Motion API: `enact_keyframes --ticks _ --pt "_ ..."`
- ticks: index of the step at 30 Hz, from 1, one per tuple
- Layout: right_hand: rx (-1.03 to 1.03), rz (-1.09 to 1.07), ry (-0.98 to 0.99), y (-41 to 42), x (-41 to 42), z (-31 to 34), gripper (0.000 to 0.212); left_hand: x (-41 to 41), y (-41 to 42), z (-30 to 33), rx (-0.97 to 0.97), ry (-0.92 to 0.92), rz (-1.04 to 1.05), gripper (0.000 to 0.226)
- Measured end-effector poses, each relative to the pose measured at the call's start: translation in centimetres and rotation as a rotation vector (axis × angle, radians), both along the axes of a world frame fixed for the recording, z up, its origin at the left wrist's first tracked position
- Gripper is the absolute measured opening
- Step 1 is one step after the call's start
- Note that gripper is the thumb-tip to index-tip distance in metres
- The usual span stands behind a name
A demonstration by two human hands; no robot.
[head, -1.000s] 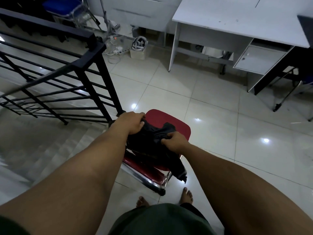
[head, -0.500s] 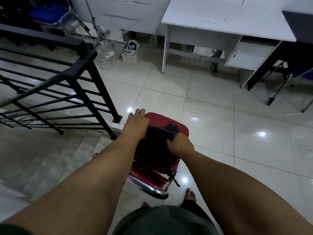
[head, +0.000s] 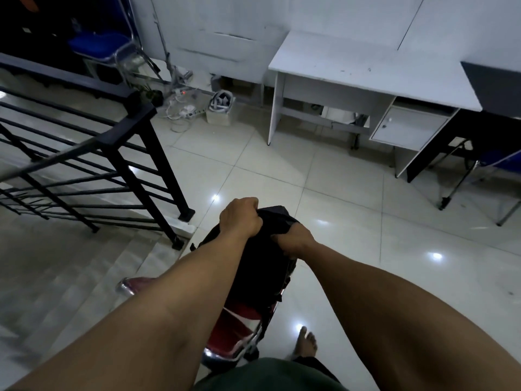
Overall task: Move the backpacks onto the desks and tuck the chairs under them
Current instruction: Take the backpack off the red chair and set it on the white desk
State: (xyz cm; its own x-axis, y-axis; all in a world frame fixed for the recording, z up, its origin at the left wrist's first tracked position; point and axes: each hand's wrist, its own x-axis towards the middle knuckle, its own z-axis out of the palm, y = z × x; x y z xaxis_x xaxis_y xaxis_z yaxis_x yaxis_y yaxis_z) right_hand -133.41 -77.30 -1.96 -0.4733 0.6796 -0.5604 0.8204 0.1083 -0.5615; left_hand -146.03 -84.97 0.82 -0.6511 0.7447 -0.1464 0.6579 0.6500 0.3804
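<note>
A black backpack [head: 259, 266] hangs upright in front of me, lifted off the red chair [head: 234, 331] with a chrome frame below it. My left hand [head: 239, 218] grips the bag's top on the left side. My right hand [head: 294, 239] grips its top on the right. The bag hides most of the chair seat. A white desk [head: 366, 71] with a small cabinet stands ahead at the upper right, its top bare.
A black metal stair railing [head: 118, 142] and descending steps lie to my left. A blue chair [head: 98, 46] stands far left. Cables and a small box [head: 218, 110] sit by the wall. Another blue chair [head: 496, 165] stands under a dark desk [head: 493, 86] at right.
Both hands have closed on the backpack's top and raised it off the red seat. The view has tilted up, showing more of the white desk.
</note>
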Motion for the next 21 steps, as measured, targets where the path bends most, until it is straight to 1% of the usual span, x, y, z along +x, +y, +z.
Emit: enact_keyframes --ticks 1,3,4,5,7,9,11,14,15,17,19,21 --pt "-0.016 0.006 0.026 1.1 0.1 0.1 0.050 0.3 0.9 0.5 0.004 -0.019 0.050 0.014" --pt "-0.039 0.027 0.054 3.2 0.3 0.7 0.091 1.0 2.9 1.6 0.013 -0.057 0.154 0.017" --pt "-0.045 0.036 0.061 4.1 0.5 1.1 0.107 1.4 4.1 2.3 0.018 -0.071 0.196 0.018" --pt "-0.030 0.052 0.088 4.6 0.7 1.2 0.118 1.8 5.1 2.8 0.028 -0.080 0.228 0.018" --pt "0.011 0.087 0.156 5.6 1.2 1.4 0.126 2.9 7.2 3.8 0.052 -0.116 0.275 0.018" --pt "0.087 0.132 0.219 6.4 1.9 1.7 0.121 4.2 9.4 4.6 0.097 -0.169 0.323 0.019" --pt "0.226 0.155 0.215 7.0 2.7 2.2 0.116 5.8 11.4 5.2 0.160 -0.213 0.384 0.019" --pt "0.458 0.147 0.194 9.0 3.9 2.6 0.102 8.4 14.3 5.9 0.276 -0.245 0.483 0.003" --pt "0.507 0.151 0.197 9.7 4.2 2.7 0.100 9.1 15.2 6.1 0.315 -0.251 0.510 0.006" --pt "0.531 0.118 0.208 10.9 4.8 3.1 0.094 10.5 17.2 6.4 0.381 -0.227 0.526 0.016" --pt "0.529 -0.010 0.257 12.4 5.3 3.5 0.078 11.9 19.1 6.7 0.435 -0.194 0.511 0.019" --pt "0.562 -0.101 0.291 14.5 5.9 4.1 0.055 13.1 20.9 6.9 0.470 -0.177 0.486 0.018"
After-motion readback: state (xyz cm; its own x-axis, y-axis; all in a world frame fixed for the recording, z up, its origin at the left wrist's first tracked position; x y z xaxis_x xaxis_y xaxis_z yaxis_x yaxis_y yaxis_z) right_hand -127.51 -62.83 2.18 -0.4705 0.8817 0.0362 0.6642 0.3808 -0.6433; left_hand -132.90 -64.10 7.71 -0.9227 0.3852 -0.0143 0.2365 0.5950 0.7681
